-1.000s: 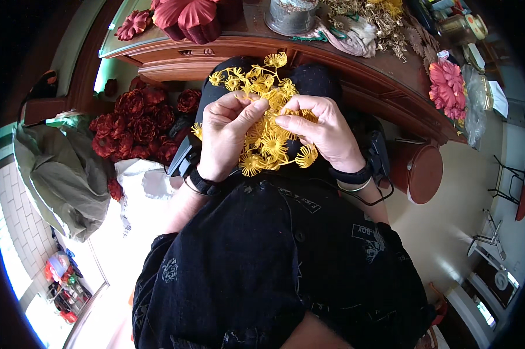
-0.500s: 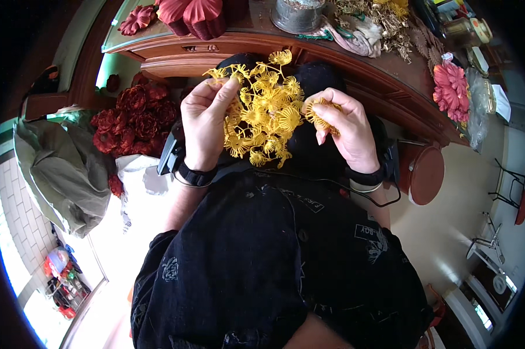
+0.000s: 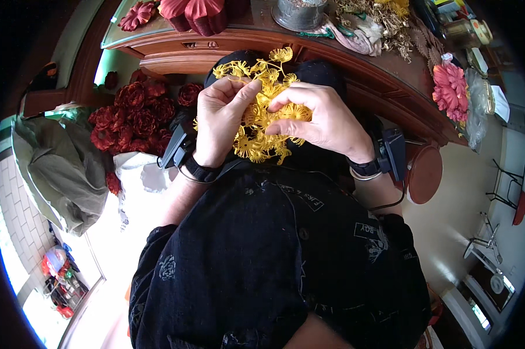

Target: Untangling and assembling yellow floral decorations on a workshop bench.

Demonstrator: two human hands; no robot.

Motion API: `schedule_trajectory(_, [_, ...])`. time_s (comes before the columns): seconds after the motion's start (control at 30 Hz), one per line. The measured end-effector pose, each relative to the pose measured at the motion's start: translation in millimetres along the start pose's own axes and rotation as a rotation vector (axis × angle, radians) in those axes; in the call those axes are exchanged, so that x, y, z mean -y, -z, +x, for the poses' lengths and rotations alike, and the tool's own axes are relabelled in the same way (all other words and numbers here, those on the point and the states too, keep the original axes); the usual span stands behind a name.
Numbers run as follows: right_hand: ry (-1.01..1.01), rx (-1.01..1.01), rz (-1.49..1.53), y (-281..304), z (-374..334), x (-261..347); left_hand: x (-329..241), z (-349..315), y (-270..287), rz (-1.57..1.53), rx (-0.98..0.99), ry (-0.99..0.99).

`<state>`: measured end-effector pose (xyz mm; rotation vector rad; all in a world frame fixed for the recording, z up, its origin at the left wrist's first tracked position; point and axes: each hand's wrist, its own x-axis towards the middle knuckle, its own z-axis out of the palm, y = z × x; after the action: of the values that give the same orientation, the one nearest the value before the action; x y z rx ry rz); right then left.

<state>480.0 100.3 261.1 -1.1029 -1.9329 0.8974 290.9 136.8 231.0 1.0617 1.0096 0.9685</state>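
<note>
A bunch of yellow artificial flowers [image 3: 256, 145], with thin curly petals on branching stems, lies over my lap. My left hand [image 3: 222, 119] is closed in a pinch at its left upper side, thumb against fingers on a yellow sprig; the exact spot gripped is hidden. From the right my right hand [image 3: 326, 119] reaches over the bunch, thumb and fingers apart, with yellow petals showing in the gap. Its fingertips are at the flowers, and I see nothing clamped between them.
Dark red artificial flowers [image 3: 136, 119] are heaped at the left, beside a grey-green cloth or bag [image 3: 62, 168] and a white bag [image 3: 140, 180]. Ahead, a wooden cabinet [image 3: 227, 45] carries a metal tin [image 3: 300, 14] and dried stems. A round red-brown stool [image 3: 426, 174] stands right.
My right hand has moved left from beside the bunch to over it, and its fingers have opened from a yellow flower clump. My left hand has shifted slightly right.
</note>
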Motion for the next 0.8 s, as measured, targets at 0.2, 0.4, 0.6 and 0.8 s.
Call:
schedule_trajectory(0.2, [-0.245,0.094,0.236,-4,0,-11,5,3,9,-0.149,0.093,0.125])
schedule_trajectory(0.4, [-0.255,-0.152,0.423,-10,-2,-23,-4,-5,11,-0.129,0.414,0.297])
schedule_trajectory(0.6, [-0.283,-0.219,0.409,-21,-7,-26,-11,-10,-3,0.024,0.418,0.361])
schedule_trajectory(0.8, [-0.421,-0.285,0.442,-25,-11,-22,2,-10,1,0.12,0.387,0.236])
